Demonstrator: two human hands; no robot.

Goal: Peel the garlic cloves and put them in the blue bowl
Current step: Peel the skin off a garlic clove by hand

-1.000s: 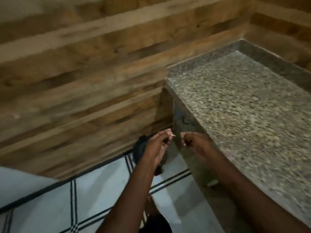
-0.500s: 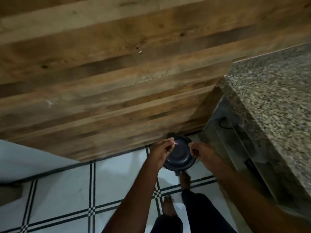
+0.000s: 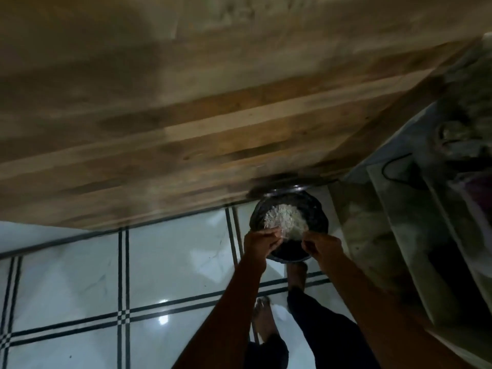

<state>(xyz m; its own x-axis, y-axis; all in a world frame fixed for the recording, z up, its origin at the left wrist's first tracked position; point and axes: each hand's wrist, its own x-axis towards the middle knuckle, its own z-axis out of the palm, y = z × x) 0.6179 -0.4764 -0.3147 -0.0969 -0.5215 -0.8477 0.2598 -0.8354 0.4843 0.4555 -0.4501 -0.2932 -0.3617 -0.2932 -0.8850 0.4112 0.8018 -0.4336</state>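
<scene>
1. Head view, dim and motion-blurred; fine detail is poor throughout.
2. Left hand [image 3: 262, 242] and right hand [image 3: 320, 244] are held side by side, a small gap apart, over the near rim of a round black bin [image 3: 312, 209] standing on the floor.
3. Left hand: fingers curled inward toward the thumb. Something pale shows at the fingertips, but it merges with the pile behind; whether a garlic clove or peel is pinched there cannot be told.
4. Right hand: fingers curled, tips drawn together. Any content of the grip is hidden by blur; cannot tell.
5. Inside the bin lies a heap of pale papery scraps [image 3: 285, 221], probably garlic skins; single pieces cannot be resolved.
6. No garlic clove can be picked out with certainty; the blue bowl does not show in this view.
7. The bin sits against the foot of a wood-plank wall [image 3: 213, 115], on glossy white tiles with black double lines [image 3: 175, 265].
8. Right edge: a counter side with a dark looped cable [image 3: 396, 169], smeared and partly cut off.
9. Bottom: the person's bare feet [image 3: 265, 315] and dark trousers, partly covered by the forearms.
</scene>
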